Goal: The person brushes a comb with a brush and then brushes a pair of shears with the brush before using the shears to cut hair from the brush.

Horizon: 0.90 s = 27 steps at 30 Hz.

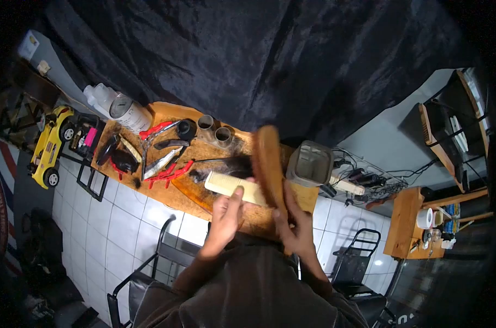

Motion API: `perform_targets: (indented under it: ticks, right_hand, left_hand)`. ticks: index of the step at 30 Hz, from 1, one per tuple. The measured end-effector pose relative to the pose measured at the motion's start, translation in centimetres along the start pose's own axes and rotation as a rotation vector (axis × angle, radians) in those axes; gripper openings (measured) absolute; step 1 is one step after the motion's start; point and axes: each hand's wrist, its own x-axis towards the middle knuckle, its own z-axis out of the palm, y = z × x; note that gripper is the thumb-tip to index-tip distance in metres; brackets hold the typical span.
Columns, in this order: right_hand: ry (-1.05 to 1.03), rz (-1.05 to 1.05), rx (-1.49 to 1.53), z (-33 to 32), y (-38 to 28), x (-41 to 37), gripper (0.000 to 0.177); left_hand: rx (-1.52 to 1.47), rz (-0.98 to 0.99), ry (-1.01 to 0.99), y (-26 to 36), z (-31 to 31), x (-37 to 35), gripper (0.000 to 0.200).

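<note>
My left hand [227,217] is closed on a cream-coloured comb [226,183], thumb on top, holding it flat above the wooden table [248,221]. In my right hand [296,225] is a wooden brush [269,158], gripped by its handle, its long head pointing away from me and slightly blurred. Its bristles face left and the head covers the right end of the comb. Beyond the comb lies a dark, hairy-looking item [240,165] that I cannot name. An amber-coloured curved piece [192,192] rests on the table left of the comb.
Red-handled tools [171,174] and other tools crowd the table's left side. Two metal cups [222,136] stand at the back, near a large white-labelled can [130,113]. A grey bin [310,163] is at the right. Chairs [357,254] and a yellow toy car [52,146] flank the table.
</note>
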Motion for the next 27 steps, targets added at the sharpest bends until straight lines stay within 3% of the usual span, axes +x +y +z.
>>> perform_targets:
  ticks: [4,8,11,13,17,18,20,23,25,27]
  right_hand:
    - [-0.131,-0.227,-0.029,0.7,-0.7,-1.0,0.047]
    - [-0.052,-0.064,-0.040,1.0,-0.1,-0.7,0.049]
    - [0.098,-0.094,-0.214,0.4,0.8,0.7,0.052]
    - [0.094,0.073,-0.121,-0.2,0.7,0.9,0.055]
    - [0.085,0.098,0.013,-0.1,0.6,0.4,0.057]
    - [0.019,0.057,-0.053,-0.4,0.6,-0.1,0.056]
    - [0.000,-0.299,-0.230,-0.5,0.3,0.0,0.054]
    - [-0.107,-0.143,-0.069,1.1,0.3,-1.3,0.051]
    - [-0.070,-0.099,-0.125,1.2,-0.1,-1.1,0.053]
    - [-0.020,-0.021,-0.108,0.7,-1.2,-0.2,0.053]
  left_hand:
    - [-0.099,0.068,0.047,0.6,-0.6,0.5,0.026]
    - [0.013,0.039,-0.058,-0.1,-0.6,-0.4,0.027]
    - [0.176,0.020,-0.172,-0.9,-0.8,-1.0,0.033]
    - [0.254,0.078,-0.225,-1.0,-0.3,-1.0,0.033]
    - [-0.011,0.001,0.022,-0.5,0.4,-0.4,0.033]
    - [-0.007,0.030,0.046,-0.2,0.1,0.0,0.034]
    - [0.002,0.069,0.069,0.0,-0.7,0.3,0.028]
    - [0.004,0.096,0.028,-0.5,-1.7,0.3,0.016]
    - [-0.032,0.082,-0.062,-1.1,-1.3,-0.2,0.017]
    - [0.123,0.020,-0.027,-1.2,-0.1,-1.3,0.017]
